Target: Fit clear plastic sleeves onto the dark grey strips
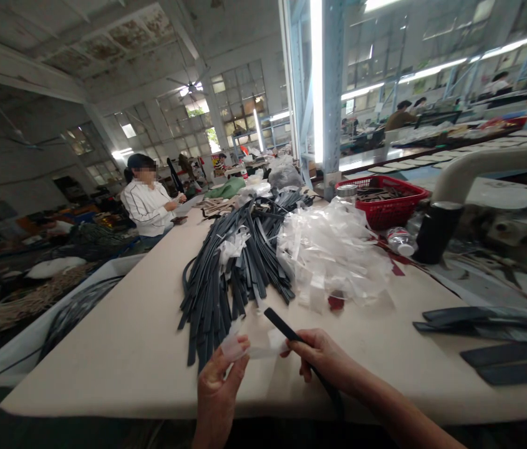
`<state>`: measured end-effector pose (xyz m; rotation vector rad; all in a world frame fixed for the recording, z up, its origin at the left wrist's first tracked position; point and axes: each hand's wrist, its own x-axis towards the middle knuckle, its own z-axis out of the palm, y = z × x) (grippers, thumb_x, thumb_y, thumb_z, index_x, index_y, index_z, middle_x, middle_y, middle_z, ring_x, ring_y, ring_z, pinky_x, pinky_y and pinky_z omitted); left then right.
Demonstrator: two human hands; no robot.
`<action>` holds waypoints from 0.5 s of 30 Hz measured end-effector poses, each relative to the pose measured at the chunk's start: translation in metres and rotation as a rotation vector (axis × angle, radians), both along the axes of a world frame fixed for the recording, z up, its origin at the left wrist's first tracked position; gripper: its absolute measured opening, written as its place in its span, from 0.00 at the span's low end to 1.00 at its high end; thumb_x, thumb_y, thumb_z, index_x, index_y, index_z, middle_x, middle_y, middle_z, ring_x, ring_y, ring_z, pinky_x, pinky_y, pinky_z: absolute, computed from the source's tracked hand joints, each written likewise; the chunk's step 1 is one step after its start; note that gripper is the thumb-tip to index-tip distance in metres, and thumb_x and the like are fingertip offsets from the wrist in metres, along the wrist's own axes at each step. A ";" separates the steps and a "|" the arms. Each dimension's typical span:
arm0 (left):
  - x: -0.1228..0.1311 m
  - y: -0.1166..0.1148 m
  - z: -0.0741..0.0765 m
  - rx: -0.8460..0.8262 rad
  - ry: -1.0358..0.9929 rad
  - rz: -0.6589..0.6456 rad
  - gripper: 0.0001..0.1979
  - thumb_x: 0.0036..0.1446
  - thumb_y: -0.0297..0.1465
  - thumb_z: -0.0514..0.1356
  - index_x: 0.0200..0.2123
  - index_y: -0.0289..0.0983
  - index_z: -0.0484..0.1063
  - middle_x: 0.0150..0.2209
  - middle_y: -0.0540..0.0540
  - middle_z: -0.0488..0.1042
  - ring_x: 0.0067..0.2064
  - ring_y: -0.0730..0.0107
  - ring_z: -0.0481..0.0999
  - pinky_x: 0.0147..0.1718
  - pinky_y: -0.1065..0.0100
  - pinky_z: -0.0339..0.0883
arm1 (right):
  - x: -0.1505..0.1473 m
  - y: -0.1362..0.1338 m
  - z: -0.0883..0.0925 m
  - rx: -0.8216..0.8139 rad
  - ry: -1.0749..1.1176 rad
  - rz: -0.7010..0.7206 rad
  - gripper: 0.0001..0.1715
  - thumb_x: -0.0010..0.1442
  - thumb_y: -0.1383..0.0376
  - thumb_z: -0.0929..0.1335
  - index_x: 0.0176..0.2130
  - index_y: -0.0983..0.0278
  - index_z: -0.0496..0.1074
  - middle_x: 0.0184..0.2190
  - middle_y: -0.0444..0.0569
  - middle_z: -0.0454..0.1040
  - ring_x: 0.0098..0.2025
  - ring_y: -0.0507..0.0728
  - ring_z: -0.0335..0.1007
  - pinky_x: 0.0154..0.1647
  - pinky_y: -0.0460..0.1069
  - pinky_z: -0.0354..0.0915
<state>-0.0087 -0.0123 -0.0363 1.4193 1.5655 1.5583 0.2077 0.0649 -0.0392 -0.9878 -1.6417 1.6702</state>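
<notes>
My left hand point(220, 380) pinches a small clear plastic bag point(257, 349) between thumb and fingers. The plastic stretches across to my right hand point(322, 358), whose fingers are closed round a dark strap point(284, 324). One end of the strap points up and to the left over the table; its other part hangs down below the hand toward the table's front edge. Just beyond both hands lies a large heap of dark straps point(211, 280), with some crumpled plastic on it. A pile of clear plastic bags point(333, 249) sits to the right of that heap.
The pale table point(118, 349) spreads in front of me. More dark straps point(511, 362) lie at the right. A red basket point(387, 209), a plastic bottle point(401, 240) and a thick curved machine arm point(473, 174) stand at the back right. A person in white point(148, 202) is at the table's far left.
</notes>
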 end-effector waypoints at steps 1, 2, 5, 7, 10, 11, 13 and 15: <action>0.002 0.000 -0.001 0.020 -0.113 -0.001 0.12 0.50 0.41 0.68 0.37 0.43 0.82 0.46 0.43 0.81 0.51 0.55 0.78 0.53 0.59 0.71 | -0.001 -0.001 0.000 0.001 -0.001 -0.003 0.25 0.57 0.48 0.66 0.33 0.68 0.76 0.18 0.41 0.70 0.16 0.49 0.64 0.20 0.44 0.57; 0.006 -0.002 -0.003 0.033 -0.231 -0.006 0.11 0.49 0.40 0.68 0.35 0.43 0.82 0.46 0.43 0.81 0.51 0.54 0.78 0.52 0.58 0.72 | -0.001 -0.001 -0.001 0.003 0.000 -0.009 0.25 0.57 0.48 0.66 0.33 0.68 0.76 0.18 0.41 0.70 0.16 0.49 0.64 0.20 0.44 0.57; 0.023 -0.010 -0.008 0.072 -0.461 -0.034 0.10 0.48 0.41 0.69 0.33 0.44 0.81 0.45 0.44 0.82 0.50 0.54 0.78 0.52 0.56 0.73 | -0.003 0.003 -0.002 0.012 0.009 -0.045 0.23 0.57 0.49 0.66 0.31 0.67 0.74 0.16 0.40 0.69 0.16 0.50 0.64 0.20 0.44 0.57; 0.031 -0.018 -0.011 0.145 -0.398 -0.023 0.08 0.50 0.40 0.68 0.33 0.45 0.81 0.46 0.45 0.82 0.51 0.54 0.78 0.52 0.55 0.73 | -0.004 0.010 -0.001 0.019 0.020 -0.086 0.22 0.56 0.50 0.67 0.30 0.67 0.73 0.15 0.40 0.68 0.15 0.50 0.64 0.19 0.44 0.55; 0.032 -0.024 -0.017 0.336 0.030 -0.003 0.05 0.55 0.37 0.64 0.34 0.46 0.80 0.47 0.45 0.80 0.53 0.53 0.76 0.51 0.52 0.73 | -0.004 0.027 0.003 0.022 0.037 -0.154 0.21 0.56 0.50 0.68 0.30 0.66 0.72 0.13 0.40 0.68 0.16 0.50 0.64 0.19 0.43 0.52; 0.029 -0.024 -0.018 0.415 0.214 -0.004 0.06 0.57 0.36 0.62 0.36 0.47 0.80 0.48 0.45 0.79 0.53 0.52 0.75 0.52 0.51 0.72 | -0.003 0.033 0.006 0.016 0.044 -0.177 0.21 0.56 0.50 0.68 0.31 0.67 0.72 0.13 0.41 0.68 0.16 0.50 0.64 0.19 0.43 0.52; 0.022 -0.021 -0.021 0.552 0.542 0.010 0.10 0.59 0.32 0.59 0.40 0.49 0.80 0.50 0.45 0.78 0.56 0.51 0.72 0.53 0.47 0.68 | 0.001 0.043 0.013 -0.002 0.070 -0.229 0.21 0.57 0.50 0.69 0.35 0.67 0.74 0.14 0.41 0.69 0.17 0.50 0.65 0.19 0.43 0.53; 0.013 -0.015 -0.022 0.618 0.734 0.059 0.14 0.59 0.28 0.57 0.43 0.48 0.79 0.53 0.44 0.75 0.59 0.48 0.68 0.54 0.43 0.65 | 0.008 0.048 0.021 -0.014 0.120 -0.305 0.23 0.58 0.50 0.68 0.42 0.65 0.74 0.20 0.44 0.74 0.19 0.50 0.66 0.21 0.43 0.58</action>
